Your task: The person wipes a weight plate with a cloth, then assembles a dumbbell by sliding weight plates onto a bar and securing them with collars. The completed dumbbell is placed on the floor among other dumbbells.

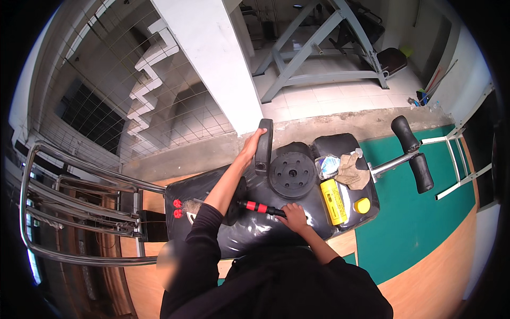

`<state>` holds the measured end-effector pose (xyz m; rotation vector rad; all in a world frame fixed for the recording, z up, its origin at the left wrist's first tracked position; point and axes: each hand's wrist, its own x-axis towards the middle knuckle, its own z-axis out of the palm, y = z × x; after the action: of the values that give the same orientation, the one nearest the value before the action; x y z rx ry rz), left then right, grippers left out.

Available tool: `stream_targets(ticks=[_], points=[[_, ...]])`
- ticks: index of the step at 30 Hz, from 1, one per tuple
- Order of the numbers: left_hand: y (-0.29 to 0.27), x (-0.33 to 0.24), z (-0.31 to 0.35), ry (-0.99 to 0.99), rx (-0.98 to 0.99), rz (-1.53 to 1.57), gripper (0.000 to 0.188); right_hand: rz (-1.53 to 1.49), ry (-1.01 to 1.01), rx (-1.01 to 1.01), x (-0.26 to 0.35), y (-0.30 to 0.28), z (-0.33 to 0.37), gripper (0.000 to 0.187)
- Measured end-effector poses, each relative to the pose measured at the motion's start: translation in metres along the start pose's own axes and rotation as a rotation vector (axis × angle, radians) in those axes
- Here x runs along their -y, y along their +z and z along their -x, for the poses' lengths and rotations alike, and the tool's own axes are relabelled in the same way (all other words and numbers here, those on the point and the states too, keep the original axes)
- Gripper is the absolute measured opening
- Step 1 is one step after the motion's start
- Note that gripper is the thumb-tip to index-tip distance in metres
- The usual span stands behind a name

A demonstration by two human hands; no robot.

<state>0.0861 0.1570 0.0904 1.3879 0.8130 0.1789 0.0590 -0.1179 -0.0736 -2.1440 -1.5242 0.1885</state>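
My left hand [252,144] is closed on the edge of a black weight plate [263,154], which stands upright on the black padded bench [255,234]. My right hand [295,217] is wrapped around the black end of a dumbbell bar [257,207] with red bands. Another dark plate sits by the bar's left end, partly hidden by my left forearm. Between my hands and the far edge, a round black plate [292,174] with a ring of holes lies flat. Two red star-shaped collars [177,208] rest at the bench's left end.
On the bench's right side are a yellow canister [333,201], a yellow lid [362,206], a tan cloth [354,172] and a plastic packet [328,165]. Chrome rails [95,260] stand left. A padded roller [413,154] juts right; a white pillar [204,58] rises beyond the bench.
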Motion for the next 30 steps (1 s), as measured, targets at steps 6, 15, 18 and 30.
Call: stream_targets(ticks=[6, 15, 18, 30], points=[[-0.094, -0.057, 0.049, 0.148, -0.053, 0.452, 0.063, 0.027, -0.02, -0.036, -0.007, 0.004, 0.002, 0.037], [-0.216, -0.026, 0.133, -0.067, -0.259, 0.03, 0.067, -0.002, 0.065, -0.096, 0.007, -0.002, 0.0, 0.034], [-0.25, 0.014, 0.14, -0.194, -0.271, 0.076, 0.071, -0.001, 0.06, -0.134, 0.012, 0.0, -0.002, 0.034], [-0.236, 0.084, 0.098, -0.356, -0.132, 0.038, 0.074, 0.101, 0.179, 0.032, 0.023, -0.029, 0.001, 0.051]])
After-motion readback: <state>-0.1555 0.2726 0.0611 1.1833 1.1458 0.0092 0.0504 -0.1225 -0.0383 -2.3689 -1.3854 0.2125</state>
